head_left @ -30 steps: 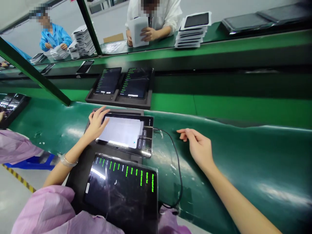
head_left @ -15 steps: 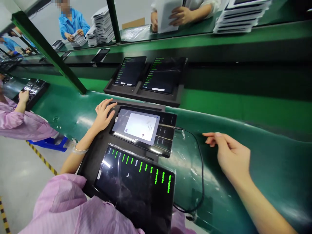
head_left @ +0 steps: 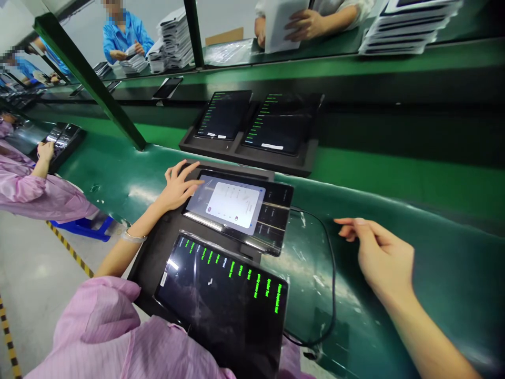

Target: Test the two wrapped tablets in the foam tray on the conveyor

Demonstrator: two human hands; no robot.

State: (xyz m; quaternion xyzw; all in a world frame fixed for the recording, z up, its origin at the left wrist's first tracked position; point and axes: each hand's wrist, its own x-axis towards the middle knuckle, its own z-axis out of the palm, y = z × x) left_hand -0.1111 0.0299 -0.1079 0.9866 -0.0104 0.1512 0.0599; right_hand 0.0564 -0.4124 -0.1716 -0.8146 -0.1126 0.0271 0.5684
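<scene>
A tablet (head_left: 272,208) with a white pop-up on its lit screen lies in the dark tray (head_left: 168,231) before me. My left hand (head_left: 178,188) is over its left end, fingers spread, with the thumb at the screen; whether it touches the glass I cannot tell. A black cable (head_left: 333,268) runs from the tablet's right edge in a loop. Nearer to me rests a second tablet (head_left: 232,310), showing green text lines on black. My right hand (head_left: 385,260) hovers right of the cable, its fingers curled, forefinger pointing left, nothing visible in it.
Beyond the bench edge, another dark tray (head_left: 240,156) holds two tablets with green text. A green post (head_left: 90,84) slants up at left. Co-workers sit across the line and at left, one by a blue stool (head_left: 84,226). Stacked wrapped devices (head_left: 406,31) stand far right.
My left thumb has moved right onto the tablet's screen area. More text shows in the white pop-up. My right hand holds nearly the same pose; the whole view has shifted slightly.
</scene>
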